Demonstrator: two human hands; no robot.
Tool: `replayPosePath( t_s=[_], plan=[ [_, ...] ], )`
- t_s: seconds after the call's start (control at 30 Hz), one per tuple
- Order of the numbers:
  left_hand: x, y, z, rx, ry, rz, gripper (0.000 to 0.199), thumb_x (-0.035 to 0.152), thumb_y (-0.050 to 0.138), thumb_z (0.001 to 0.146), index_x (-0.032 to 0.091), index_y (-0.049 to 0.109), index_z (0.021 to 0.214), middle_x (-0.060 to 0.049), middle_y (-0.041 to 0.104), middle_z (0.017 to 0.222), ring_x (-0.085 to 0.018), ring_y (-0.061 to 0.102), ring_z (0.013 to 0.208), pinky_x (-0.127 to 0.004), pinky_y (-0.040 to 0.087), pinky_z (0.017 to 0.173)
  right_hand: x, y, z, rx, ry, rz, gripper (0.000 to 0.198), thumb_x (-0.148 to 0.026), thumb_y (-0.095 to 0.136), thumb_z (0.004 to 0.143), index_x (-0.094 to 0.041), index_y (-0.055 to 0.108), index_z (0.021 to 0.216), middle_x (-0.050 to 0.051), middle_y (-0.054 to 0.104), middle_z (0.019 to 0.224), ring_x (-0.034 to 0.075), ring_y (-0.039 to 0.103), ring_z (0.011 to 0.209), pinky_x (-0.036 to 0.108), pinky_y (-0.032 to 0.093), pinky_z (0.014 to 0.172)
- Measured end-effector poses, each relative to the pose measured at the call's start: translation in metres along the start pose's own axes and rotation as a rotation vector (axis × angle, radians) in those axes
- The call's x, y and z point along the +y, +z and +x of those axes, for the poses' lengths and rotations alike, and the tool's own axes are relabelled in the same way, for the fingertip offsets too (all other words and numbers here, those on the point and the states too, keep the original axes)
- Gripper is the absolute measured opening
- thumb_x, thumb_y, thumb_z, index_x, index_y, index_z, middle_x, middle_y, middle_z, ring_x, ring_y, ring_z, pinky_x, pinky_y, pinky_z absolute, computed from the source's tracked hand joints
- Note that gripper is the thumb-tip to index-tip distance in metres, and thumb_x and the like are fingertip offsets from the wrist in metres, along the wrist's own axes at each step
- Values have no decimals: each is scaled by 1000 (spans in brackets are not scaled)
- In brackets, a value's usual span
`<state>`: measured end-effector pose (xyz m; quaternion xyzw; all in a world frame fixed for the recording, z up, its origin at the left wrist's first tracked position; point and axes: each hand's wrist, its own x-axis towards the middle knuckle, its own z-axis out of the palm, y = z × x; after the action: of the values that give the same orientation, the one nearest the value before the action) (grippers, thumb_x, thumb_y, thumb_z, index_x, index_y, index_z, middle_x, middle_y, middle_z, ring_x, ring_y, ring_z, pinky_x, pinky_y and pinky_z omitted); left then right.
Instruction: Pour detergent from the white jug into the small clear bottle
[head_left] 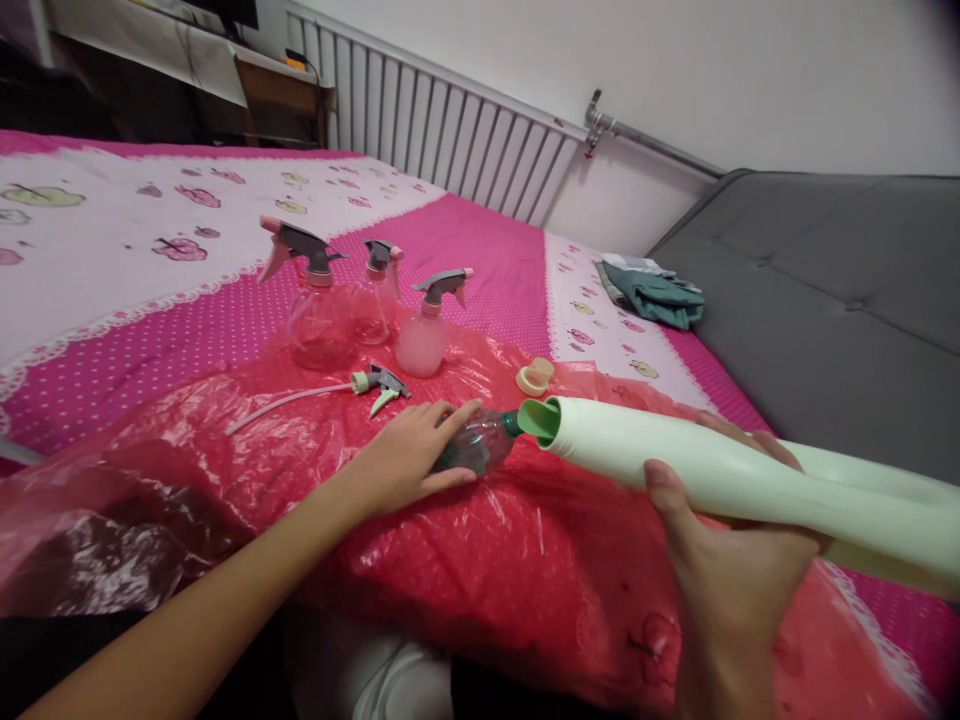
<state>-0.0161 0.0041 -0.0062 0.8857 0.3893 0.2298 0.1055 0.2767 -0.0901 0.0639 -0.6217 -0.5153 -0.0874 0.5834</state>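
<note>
Tilted pale-green plastic jug (712,475) meets the small clear bottle (480,443).
Our left hand (405,455) clasps the bottle, right hand (724,560) wraps the jug; liquid could miss the narrow neck and spill onto the red plastic sheet (487,560).

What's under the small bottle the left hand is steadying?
Crinkled red plastic sheet lies under the small bottle, over the pink bedspread. The left hand hides the bottle's base.

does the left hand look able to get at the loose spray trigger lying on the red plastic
Probably yes. The loose spray trigger lies just beyond the left hand, with nothing between them, but that hand would first have to let go of the small bottle.
</note>
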Motion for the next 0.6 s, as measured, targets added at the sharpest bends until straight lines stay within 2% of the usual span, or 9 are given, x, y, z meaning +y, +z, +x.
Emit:
replayPosePath(
  t_s=[0.23,0.4,0.6],
  plan=[
    [0,0,0,-1,3,0,67,57,67,105,22,49,159,-13,68,136,-31,70,118,-56,61,103,-4,-1,0,-2,-9,16,74,-55,87,73,-14,67,131,14,70,135,31,65,130,65,47,126],
    [0,0,0,-2,8,3,67,57,66,105,23,49,159,-13,68,136,-31,70,118,-56,61,102,-10,-3,-1,6,-28,-33,64,-54,86,76,-19,72,127,9,70,136,30,61,138,65,38,134],
    [0,0,0,-5,14,3,67,57,67,105,22,48,159,-13,67,138,-31,70,118,-55,61,102,-11,-3,0,3,-4,-25,65,-55,87,73,-21,72,127,7,70,136,31,62,137,66,41,131]
  ],
)
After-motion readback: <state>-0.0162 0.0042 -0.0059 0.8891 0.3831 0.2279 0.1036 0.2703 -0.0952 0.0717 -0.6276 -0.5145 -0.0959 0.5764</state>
